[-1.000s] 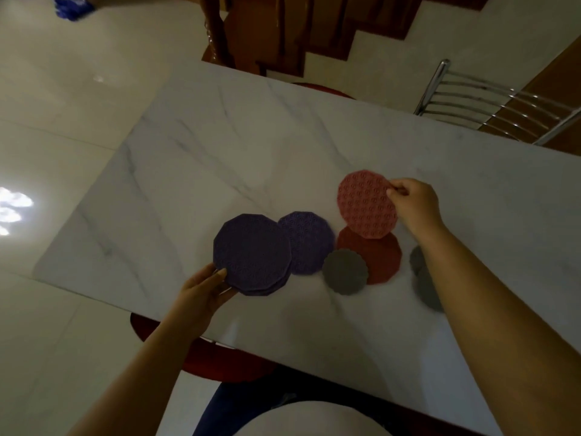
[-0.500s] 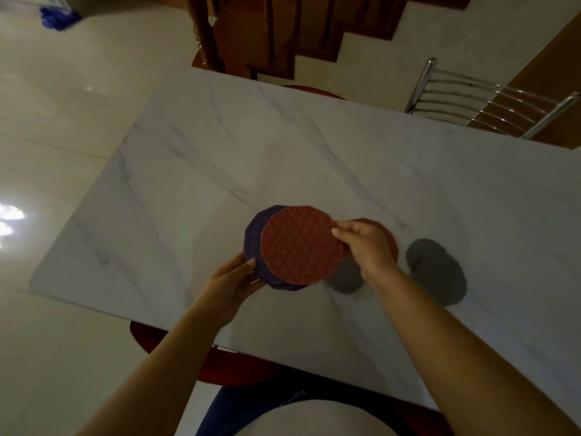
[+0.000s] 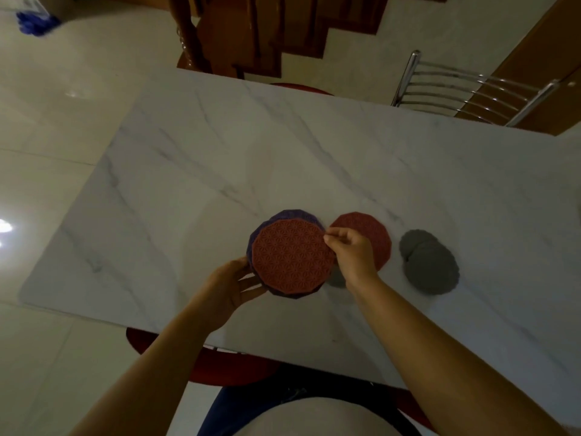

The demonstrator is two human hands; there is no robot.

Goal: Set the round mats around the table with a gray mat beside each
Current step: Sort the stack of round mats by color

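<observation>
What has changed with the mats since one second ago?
The right hand carried its red mat left onto the purple mats in the left hand and still pinches its edge. The other red mat and the gray mats stayed on the table.

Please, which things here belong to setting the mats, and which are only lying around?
For the job:
- held stack: top red mat over purple mats
- second red mat on the table
- gray mats

Lying about:
- metal chair
- blue thing on the floor
</observation>
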